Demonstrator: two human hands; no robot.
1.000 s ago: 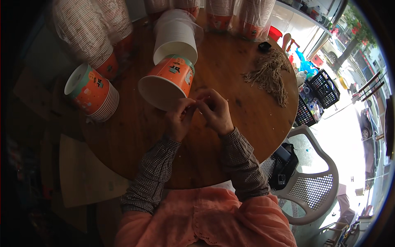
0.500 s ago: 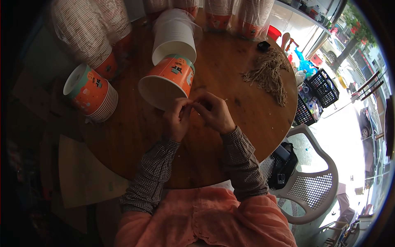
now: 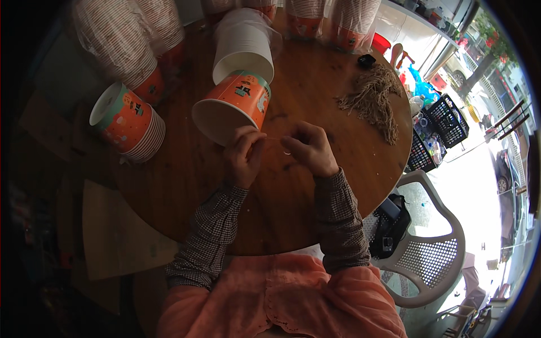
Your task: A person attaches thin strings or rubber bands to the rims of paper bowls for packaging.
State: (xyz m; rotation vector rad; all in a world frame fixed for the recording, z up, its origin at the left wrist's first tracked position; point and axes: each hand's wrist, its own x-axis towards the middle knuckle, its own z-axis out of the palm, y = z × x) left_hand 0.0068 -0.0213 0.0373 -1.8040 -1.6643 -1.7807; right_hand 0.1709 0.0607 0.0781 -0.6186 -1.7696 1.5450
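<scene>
Over the middle of the table, my left hand (image 3: 245,158) is closed in a pinch beside the rim of an orange paper tub (image 3: 241,97). To its right my right hand (image 3: 313,150) also pinches, with its fingers curled. A thin, faint strand (image 3: 273,138) stretches between the two pinches; its material is too fine to make out. The orange tub lies on its side, its opening toward me, against a stack of white paper tubs (image 3: 243,56) in clear plastic.
Orange tubs (image 3: 128,125) stand stacked at the left. Several bagged tub stacks (image 3: 115,45) line the back. A brown string bundle (image 3: 376,101) and a small black object (image 3: 366,60) lie at the right. Beyond the round table (image 3: 270,225) are a chair (image 3: 424,265) and black crates (image 3: 445,119).
My hands were together at the tub's rim; now the right hand has moved away to the right, and the thin strand shows between them. The view has shifted slightly.
</scene>
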